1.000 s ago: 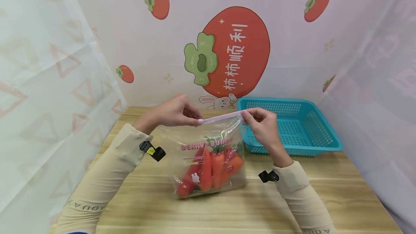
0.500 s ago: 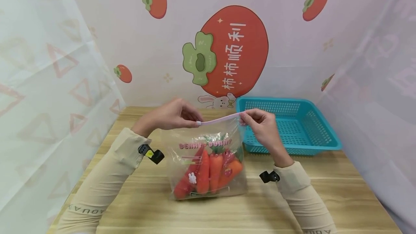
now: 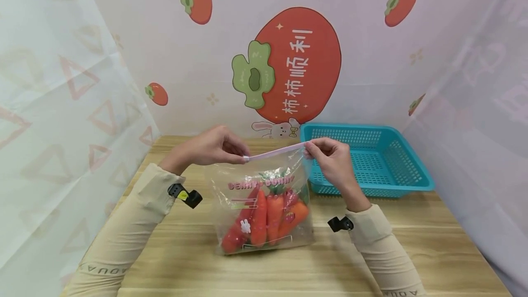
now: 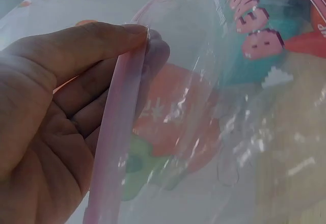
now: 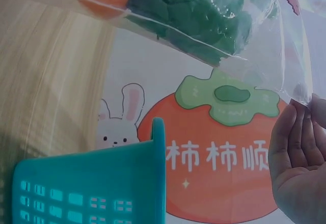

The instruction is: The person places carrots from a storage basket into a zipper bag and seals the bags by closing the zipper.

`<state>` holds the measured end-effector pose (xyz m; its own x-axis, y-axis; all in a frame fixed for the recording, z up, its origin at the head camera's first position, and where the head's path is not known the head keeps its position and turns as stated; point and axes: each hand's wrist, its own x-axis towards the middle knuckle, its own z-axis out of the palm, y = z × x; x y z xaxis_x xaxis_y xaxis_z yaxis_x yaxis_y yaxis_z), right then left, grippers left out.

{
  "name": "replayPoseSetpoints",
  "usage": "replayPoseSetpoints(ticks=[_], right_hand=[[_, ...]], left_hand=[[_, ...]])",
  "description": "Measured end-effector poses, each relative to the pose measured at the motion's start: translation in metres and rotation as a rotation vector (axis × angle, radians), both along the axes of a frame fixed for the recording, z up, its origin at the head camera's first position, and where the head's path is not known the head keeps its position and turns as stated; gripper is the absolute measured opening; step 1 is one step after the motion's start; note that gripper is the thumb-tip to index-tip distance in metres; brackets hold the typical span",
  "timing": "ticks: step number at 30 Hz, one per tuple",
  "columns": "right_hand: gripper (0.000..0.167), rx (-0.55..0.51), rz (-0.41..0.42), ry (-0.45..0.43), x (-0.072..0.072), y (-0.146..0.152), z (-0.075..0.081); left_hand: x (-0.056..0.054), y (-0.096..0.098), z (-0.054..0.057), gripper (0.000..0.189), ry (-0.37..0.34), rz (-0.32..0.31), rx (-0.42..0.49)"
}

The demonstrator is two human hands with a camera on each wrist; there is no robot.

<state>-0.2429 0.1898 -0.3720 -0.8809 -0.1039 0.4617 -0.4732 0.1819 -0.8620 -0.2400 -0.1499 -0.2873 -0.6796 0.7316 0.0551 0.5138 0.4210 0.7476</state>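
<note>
A clear zip bag [image 3: 220,191] with pink lettering stands on the wooden table, its pink zip strip [image 3: 276,152] uppermost and slanting up to the right. Inside lie carrots [image 3: 259,221], a red rounded piece [image 3: 234,238] and green leafy parts [image 5: 188,18]. My left hand [image 3: 212,145] pinches the strip between thumb and fingers; in the left wrist view the strip [image 4: 113,127] runs on past the pinch. At the strip's right end, my right hand [image 3: 335,162] pinches the bag's top corner. The full shapes of the contents are blurred by the plastic.
Behind my right hand, a turquoise mesh basket [image 3: 412,159] stands at the back right of the wooden table [image 3: 185,251]. A printed cloth [image 3: 359,58] with persimmon pictures hangs behind, and pale cloth walls rise at both sides.
My left hand has moved left and slightly down along the zip strip, showing more of it between the hands. My right hand stays almost still at its corner. The bag's base has shifted slightly left.
</note>
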Motion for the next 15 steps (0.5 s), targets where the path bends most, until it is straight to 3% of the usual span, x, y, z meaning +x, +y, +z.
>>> replayPoseSetpoints(ticks=[15], right_hand=[[0.021, 0.020, -0.014, 0.012, -0.001, 0.002, 0.000]], left_hand=[[0.007, -0.044, -0.003, 0.015, 0.066, 0.056, -0.019]])
